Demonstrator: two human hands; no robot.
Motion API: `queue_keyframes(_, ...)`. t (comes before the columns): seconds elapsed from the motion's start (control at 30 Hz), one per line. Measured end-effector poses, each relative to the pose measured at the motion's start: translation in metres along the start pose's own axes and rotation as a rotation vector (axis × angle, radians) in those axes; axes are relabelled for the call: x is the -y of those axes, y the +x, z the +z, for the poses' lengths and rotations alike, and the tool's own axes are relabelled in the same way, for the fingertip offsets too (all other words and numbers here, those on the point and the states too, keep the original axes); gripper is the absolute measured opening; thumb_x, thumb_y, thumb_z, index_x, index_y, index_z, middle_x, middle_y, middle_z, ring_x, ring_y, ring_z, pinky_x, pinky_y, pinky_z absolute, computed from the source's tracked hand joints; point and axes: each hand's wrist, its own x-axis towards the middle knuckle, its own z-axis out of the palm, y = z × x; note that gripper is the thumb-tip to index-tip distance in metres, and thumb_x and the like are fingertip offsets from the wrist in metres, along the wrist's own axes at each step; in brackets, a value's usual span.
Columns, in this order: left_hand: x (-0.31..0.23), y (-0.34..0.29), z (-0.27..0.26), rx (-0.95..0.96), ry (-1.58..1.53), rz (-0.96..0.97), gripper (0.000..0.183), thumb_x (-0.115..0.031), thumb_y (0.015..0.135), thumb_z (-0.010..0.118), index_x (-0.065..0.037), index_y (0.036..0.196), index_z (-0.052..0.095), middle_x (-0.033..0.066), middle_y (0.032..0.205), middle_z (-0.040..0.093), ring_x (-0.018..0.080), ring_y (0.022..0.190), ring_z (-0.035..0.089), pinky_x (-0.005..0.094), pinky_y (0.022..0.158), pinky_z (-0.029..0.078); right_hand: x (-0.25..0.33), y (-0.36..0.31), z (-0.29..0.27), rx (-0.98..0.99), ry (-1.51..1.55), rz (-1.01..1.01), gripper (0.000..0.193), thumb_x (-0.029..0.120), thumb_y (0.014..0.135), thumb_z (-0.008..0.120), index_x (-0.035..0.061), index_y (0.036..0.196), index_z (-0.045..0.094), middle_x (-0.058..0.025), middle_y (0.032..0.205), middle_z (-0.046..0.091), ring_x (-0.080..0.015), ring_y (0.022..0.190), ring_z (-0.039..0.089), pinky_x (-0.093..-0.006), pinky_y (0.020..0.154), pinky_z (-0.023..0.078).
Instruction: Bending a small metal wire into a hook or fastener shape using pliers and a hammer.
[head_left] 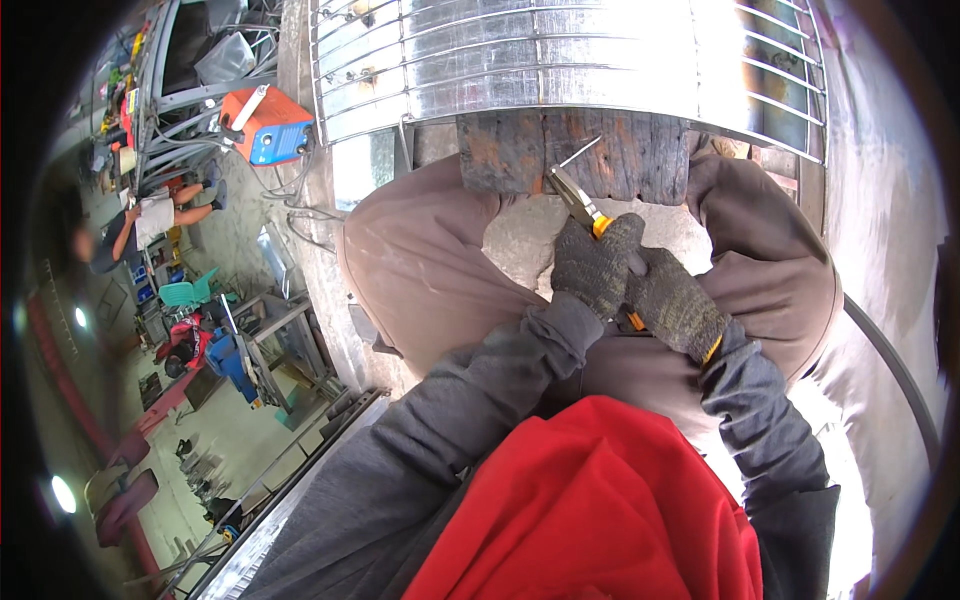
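A pair of pliers with yellow-orange handles points away from me, between my knees. Its jaws meet a short thin metal rod, which juts out over a dark, weathered wooden block. My left hand, in a dark knitted glove, is wrapped round the handles. Close against it, my right hand wears a matching glove and is also closed at the pliers. The gloves cover most of the handles; an orange end shows below them. How the right fingers lie on the handles is partly hidden.
Beyond the block lies a shiny metal sheet under a wire rack. An orange-and-blue welding machine stands at the left with cables. Further left, below, are a person, another in red, and metal frames. A black hose curves at right.
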Motion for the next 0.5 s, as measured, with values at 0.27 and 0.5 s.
queue_keyframes(0.27, -0.01, -0.001, 0.005, -0.059, 0.119, -0.054, 0.034, -0.029, 0.089, 0.081, 0.0, 0.1, 0.066, 0.007, 0.084, 0.069, 0.0161, 0.071, 0.066, 0.0346, 0.061, 0.053, -0.028, 0.02, -0.01, 0.106, 0.161, 0.056, 0.038, 0.034, 0.102, 0.068, -0.004, 0.108, 0.068, -0.0119, 0.084, 0.071, -0.019, 0.074, 0.067, -0.0374, 0.067, 0.054)
queue_keyframes(0.5, -0.006, 0.015, -0.024, 0.134, -0.077, -0.063, 0.023, -0.02, 0.091, 0.082, -0.004, 0.1, 0.067, 0.006, 0.079, 0.068, 0.0134, 0.067, 0.067, 0.0329, 0.059, 0.056, -0.014, 0.012, -0.006, 0.16, 0.293, 0.078, 0.03, 0.026, 0.102, 0.07, -0.0028, 0.112, 0.067, -0.0063, 0.09, 0.07, -0.0159, 0.076, 0.066, -0.0317, 0.07, 0.056)
